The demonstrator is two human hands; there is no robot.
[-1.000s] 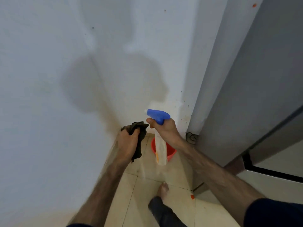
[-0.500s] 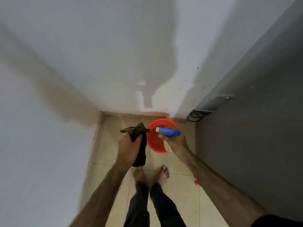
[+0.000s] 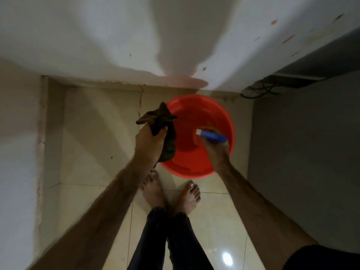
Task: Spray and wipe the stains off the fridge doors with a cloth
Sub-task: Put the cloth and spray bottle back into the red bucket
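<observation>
Below, the camera looks straight down at a tiled floor (image 3: pixel 97 133) in a narrow corner. The left hand (image 3: pixel 149 145) grips a dark cloth (image 3: pixel 165 131): the fingers are curled around its middle, one bunch of it sticks up above the fist and the other end hangs down beside the wrist. The cloth is partly over the left rim of a red basin (image 3: pixel 198 166) that stands on the floor close to the white wall (image 3: pixel 97 36).

The right hand (image 3: pixel 217 151) is over the inside of the basin and holds a spray bottle (image 3: pixel 211 137). Only the blue spray head with its white nozzle shows clearly, and the nozzle points to the left, toward the cloth. The fingers are wrapped around the neck under the head, but the body of the bottle is hidden by the hand, so no label or brand can be read. The picture is also blurred there. No writing is readable on the basin or the cloth.

The grey side of the fridge (image 3: pixel 302 152) fills the right part of the view, just beside the basin. A black cable (image 3: pixel 257 90) lies curled on the floor behind it, at the wall. Some small orange and dark spots are on the wall near the top right corner.

Two bare feet (image 3: pixel 169 193) stand together just before the basin, with dark trousers (image 3: pixel 167 240) above them. A bright reflection of light is on the tile near the bottom edge
</observation>
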